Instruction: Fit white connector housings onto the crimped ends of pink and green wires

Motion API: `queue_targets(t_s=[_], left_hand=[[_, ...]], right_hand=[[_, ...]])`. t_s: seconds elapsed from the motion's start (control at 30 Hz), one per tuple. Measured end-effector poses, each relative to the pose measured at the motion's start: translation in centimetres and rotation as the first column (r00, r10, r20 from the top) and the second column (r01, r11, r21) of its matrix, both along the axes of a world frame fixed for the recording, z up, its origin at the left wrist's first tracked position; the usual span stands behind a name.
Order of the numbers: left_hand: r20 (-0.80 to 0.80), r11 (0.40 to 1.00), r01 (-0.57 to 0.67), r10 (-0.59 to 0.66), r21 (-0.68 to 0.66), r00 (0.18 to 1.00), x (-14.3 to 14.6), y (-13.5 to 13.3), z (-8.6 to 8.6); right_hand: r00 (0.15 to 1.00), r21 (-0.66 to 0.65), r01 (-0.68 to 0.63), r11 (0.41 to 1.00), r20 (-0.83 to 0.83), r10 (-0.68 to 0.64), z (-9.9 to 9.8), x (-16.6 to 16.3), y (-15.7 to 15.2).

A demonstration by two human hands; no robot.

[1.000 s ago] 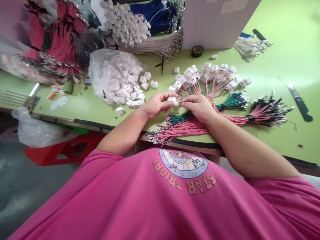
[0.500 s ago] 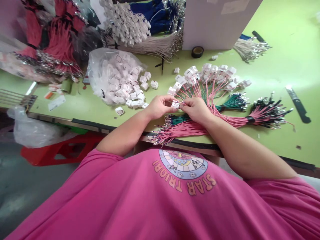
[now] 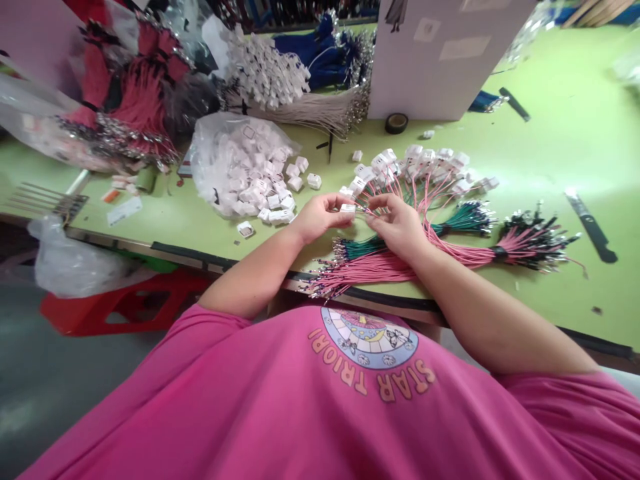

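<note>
Between the thumb and fingers of my left hand [image 3: 319,217] is a small white plastic connector housing [image 3: 347,209]. Close on its right, my right hand [image 3: 397,223] pinches a thin wire [image 3: 367,209] whose tip points at the housing; whether the tip is inside it I cannot tell. Below my hands lies a bundle of pink wires [image 3: 365,268] with metal-tipped ends, beside a green wire bundle [image 3: 363,247]. Behind them several white housings [image 3: 385,163] are fitted on pink and green wires.
A clear bag of loose white housings [image 3: 245,167] lies to the left. Black tape [image 3: 396,123] sits by a large pale box [image 3: 425,67]. A knife-like blade [image 3: 590,223] rests at the right. Red wire bundles [image 3: 143,100] are piled at the back left.
The view has tilted up slightly, showing more of the table's back. My right hand's fingers have drawn slightly away from the housing and loosened. My left hand keeps holding the housing.
</note>
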State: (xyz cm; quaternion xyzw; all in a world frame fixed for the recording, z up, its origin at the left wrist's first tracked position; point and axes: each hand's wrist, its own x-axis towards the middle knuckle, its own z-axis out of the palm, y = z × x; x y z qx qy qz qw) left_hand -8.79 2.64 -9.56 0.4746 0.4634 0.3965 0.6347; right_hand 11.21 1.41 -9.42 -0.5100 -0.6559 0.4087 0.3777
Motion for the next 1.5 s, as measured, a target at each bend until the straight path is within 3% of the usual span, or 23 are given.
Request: queue_targets(t_s=[0.07, 0.17, 0.43, 0.77, 1.1, 1.3, 1.5], left_hand=[[0.025, 0.999, 0.001, 0.0, -0.043, 1.0, -0.3, 0.1, 0.2], [0.082, 0.995, 0.002, 0.006, -0.097, 0.997, -0.5, 0.2, 0.4], [0.185, 0.99, 0.036, -0.009, -0.138, 0.983, -0.3, 0.1, 0.1], [0.191, 0.992, 0.066, -0.044, -0.112, 0.981, -0.4, 0.1, -0.1], [-0.001, 0.997, 0.072, -0.072, 0.017, 0.997, 0.2, -0.2, -0.7], [-0.034, 1.0, -0.008, 0.007, -0.025, 0.999, 0.5, -0.4, -0.4], [-0.024, 0.999, 0.039, -0.039, -0.007, 0.999, 0.4, -0.4, -0.6]], right_hand=[[1.0, 0.083, 0.016, 0.996, -0.027, -0.014, 0.1, 0.1, -0.3], [0.997, 0.171, -0.069, 0.983, -0.007, 0.071, 0.3, 0.2, -0.5], [0.996, 0.003, -0.069, 0.998, 0.052, 0.069, 0.6, 0.2, -0.2], [0.982, 0.036, -0.066, 0.997, 0.177, 0.059, 0.8, 0.0, -0.1], [0.933, 0.111, -0.152, 0.982, 0.344, 0.106, 0.5, -0.5, -0.5], [0.917, 0.078, -0.135, 0.988, 0.387, 0.094, 0.4, -0.5, -0.4], [0.879, 0.102, -0.184, 0.977, 0.463, 0.117, 0.2, -0.4, -0.2]])
